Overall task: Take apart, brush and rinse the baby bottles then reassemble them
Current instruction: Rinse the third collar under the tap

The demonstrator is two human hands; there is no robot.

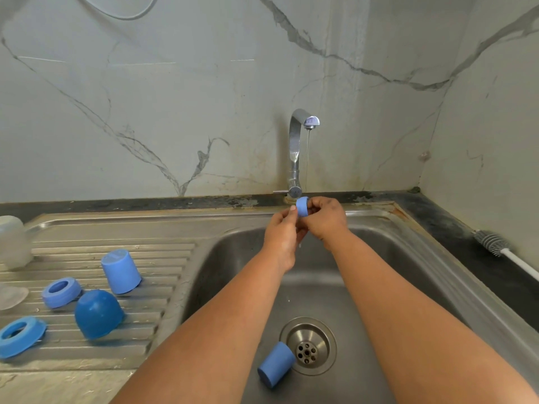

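From the head camera, a steel sink [233,258] is seen from above, with two bare forearms reaching in from the bottom of the frame. Just above centre, a small blue bottle part [302,206] is held between both hands under a thin stream of water [307,158] from the chrome tap [296,150]. The left hand [281,231] is curled, its thumb and fingers pinching the left side of the part. The right hand [325,218] is curled round the right side, its fingers closed on the part.

At the bottom centre, a pale blue cap [276,364] lies on its side in the basin, touching the edge of the drain [307,346].

On the ribbed draining board [163,287] at the left, a pale blue cup-shaped cap [120,271], a dark blue domed cap [97,313] and two blue rings [60,292] [20,336] are set out. A clear bottle [13,243] stands at the far left edge.

At the right edge, a grey bottle brush [495,243] lies on the dark counter [455,228].
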